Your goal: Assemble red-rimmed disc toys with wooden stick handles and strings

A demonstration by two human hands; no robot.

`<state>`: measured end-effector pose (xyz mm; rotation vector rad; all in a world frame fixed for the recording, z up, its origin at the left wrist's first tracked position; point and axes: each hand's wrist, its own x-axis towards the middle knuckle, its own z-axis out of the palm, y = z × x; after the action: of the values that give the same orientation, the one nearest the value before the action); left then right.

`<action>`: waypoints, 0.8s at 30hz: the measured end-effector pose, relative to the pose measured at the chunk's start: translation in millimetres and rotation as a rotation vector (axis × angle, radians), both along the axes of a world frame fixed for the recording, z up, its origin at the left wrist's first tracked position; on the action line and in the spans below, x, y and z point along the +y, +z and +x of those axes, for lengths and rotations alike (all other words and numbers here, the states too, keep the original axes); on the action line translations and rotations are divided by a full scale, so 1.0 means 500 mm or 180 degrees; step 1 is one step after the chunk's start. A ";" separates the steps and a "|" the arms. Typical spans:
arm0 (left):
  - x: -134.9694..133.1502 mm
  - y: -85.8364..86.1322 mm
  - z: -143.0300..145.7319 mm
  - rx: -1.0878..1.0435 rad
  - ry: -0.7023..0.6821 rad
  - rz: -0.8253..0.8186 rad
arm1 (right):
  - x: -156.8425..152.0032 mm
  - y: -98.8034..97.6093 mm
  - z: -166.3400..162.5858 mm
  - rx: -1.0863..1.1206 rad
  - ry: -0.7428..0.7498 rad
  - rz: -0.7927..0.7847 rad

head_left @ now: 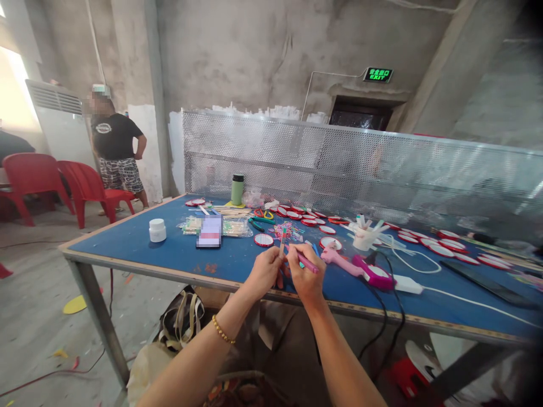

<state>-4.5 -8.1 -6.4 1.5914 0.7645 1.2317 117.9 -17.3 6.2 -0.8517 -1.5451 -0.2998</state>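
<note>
Over the near edge of the table (127, 251), your L hand (265, 270) pinches a small stick (282, 244) upright, R hand (304, 274) grips a pink pen (307, 262) nearby (contact unclear), prob. pen-on-stick step, needing steady L hold.

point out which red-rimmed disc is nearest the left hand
The lone red-rimmed disc just beyond the left hand; the other discs lie farther back or off to the right.

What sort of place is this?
Probably a small craft workshop: a blue table holds many red-rimmed discs and some pliers, and a lit exit sign hangs on the rough wall.
</note>
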 end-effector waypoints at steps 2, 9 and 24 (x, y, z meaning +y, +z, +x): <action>0.000 -0.001 0.000 0.0015 0.0015 -0.0003 | -0.001 0.001 -0.001 0.0002 0.0016 -0.0008; -0.001 0.002 0.000 -0.0017 -0.0008 -0.0019 | -0.004 0.003 -0.003 0.0060 -0.0019 0.0014; -0.008 0.008 -0.001 0.0003 0.0054 -0.0012 | -0.011 0.011 -0.009 -0.0138 0.0084 0.0116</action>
<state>-4.9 -11.9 -2.3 1.5855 0.7820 1.2410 113.6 -22.6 11.7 -0.8004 -1.5853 -0.3282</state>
